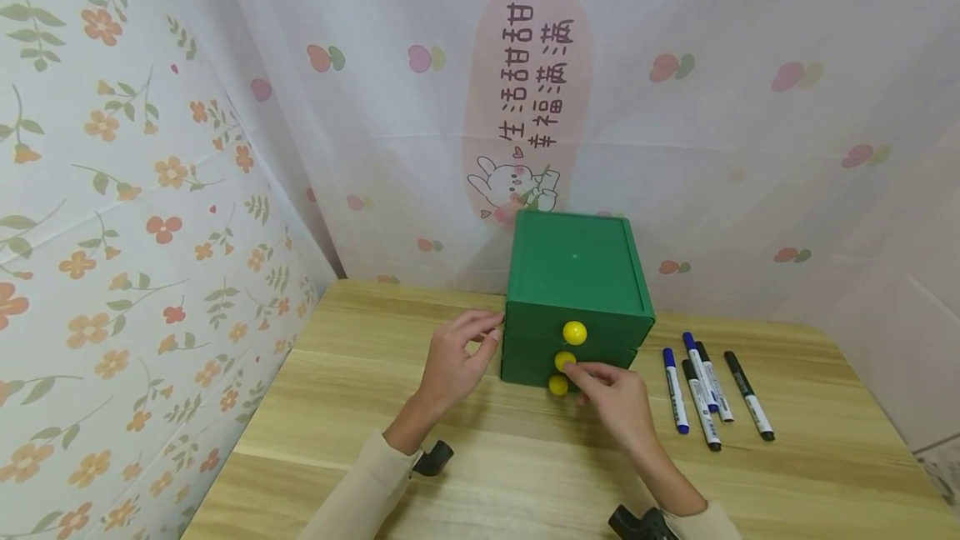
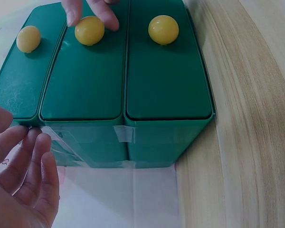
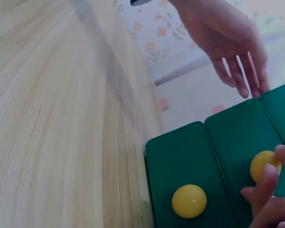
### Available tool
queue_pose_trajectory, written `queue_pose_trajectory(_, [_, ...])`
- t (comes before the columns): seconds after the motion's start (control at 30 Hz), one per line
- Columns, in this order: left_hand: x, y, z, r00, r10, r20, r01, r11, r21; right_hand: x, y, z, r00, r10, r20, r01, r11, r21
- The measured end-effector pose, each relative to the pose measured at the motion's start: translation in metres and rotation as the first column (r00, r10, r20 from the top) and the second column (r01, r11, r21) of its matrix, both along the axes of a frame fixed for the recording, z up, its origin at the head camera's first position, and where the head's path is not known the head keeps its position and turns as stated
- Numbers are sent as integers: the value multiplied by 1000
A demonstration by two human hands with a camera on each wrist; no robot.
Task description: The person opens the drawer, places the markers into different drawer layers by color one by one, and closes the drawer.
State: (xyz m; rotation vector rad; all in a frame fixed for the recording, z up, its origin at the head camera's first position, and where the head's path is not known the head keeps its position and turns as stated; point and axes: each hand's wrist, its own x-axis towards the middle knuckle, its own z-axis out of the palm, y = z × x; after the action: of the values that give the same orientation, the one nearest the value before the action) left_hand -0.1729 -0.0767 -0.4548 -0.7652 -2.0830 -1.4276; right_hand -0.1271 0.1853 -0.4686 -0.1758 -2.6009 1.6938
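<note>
A green three-drawer cabinet [image 1: 576, 265] stands at the back of the table, each drawer front bearing a round yellow knob. My right hand [image 1: 619, 403] pinches the middle drawer knob [image 2: 89, 31] between thumb and finger. Above it is the top knob [image 1: 574, 332], below it the bottom knob [image 3: 189, 201]. All three drawer fronts look closed. My left hand [image 1: 454, 361] is at the cabinet's left side, its fingertips at the upper front edge, fingers extended and holding nothing. Clear tape [image 2: 126, 133] sticks across that side.
Right of the cabinet lie several markers, among them a blue-capped marker [image 1: 676, 390] and a black-capped one [image 1: 748, 395] set apart. The wooden table [image 1: 360, 340] meets a white printed curtain [image 1: 712, 148] behind, and a floral curtain [image 1: 135, 215] hangs on the left.
</note>
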Motion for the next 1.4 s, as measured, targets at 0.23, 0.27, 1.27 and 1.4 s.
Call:
queue_pose_trajectory(0.23, [1,0,0,1000,6,1,-6,1000,-3,1,-2,0,1000,5,6,-4,999,-40])
queue_pose_trajectory(0.27, [1,0,0,1000,7,2,-7,1000,-4,1,-3,0,1000,6,6,-6,999,-41])
queue_pose_trajectory(1.27, [-1,-1,-1,1000,-7,12,7,1000,4,27,-5,8,998,5,58,-6,1000,21])
queue_pose_trajectory(1.4, [-1,0,-1,1000,-7,7,7,1000,4,33,-6,9,998,3,62,-4,1000,28])
